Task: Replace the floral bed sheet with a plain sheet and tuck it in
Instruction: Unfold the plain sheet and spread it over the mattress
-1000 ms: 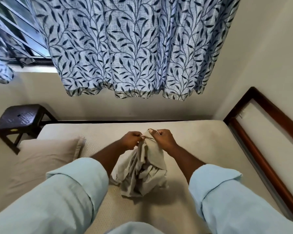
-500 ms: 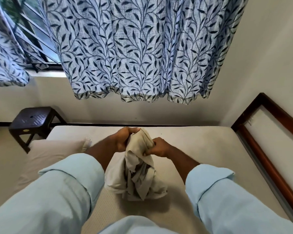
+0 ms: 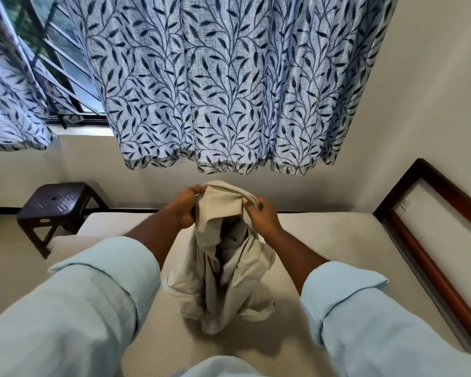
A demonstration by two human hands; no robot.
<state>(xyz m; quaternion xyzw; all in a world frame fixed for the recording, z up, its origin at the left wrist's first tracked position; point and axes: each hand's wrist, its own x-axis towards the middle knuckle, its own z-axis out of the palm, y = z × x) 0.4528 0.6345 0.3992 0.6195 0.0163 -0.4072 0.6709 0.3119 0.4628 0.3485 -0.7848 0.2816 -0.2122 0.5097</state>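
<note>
Both hands closed on cloth. Left hand (image 3: 184, 209) has its fingers curled round the top edge of the plain sheet (image 3: 223, 270); right hand (image 3: 261, 217) pinches a fold of the same edge between thumb and fingers. The hands are near each other, about level, with a short stretch of edge drawn between them.

The sheet hangs straight down from both grips toward the near side. Long axis runs top to bottom: top held up in the air, lower end bunched and resting on the mattress (image 3: 332, 240), about mid-bed. Neither hand is clearly nearer the bulk; it sits between and below them.

Looks: plain beige-grey, no print, crumpled, many loose folds, a dark hollow down the middle. Corners not identifiable in the bundle.

Judgement: step is opening out the sheet. The next move likely turns on pulling the hands apart left-right to spread the edge, and most of the cloth remains bunched.

Mattress looks bare, cream, dotted texture. No floral sheet in view. Pillow (image 3: 65, 244) at left edge. Dark stool (image 3: 56, 201) far left on floor. Wooden bed frame (image 3: 430, 257) along right. Leaf-print curtain (image 3: 229, 91) hangs at far wall.
</note>
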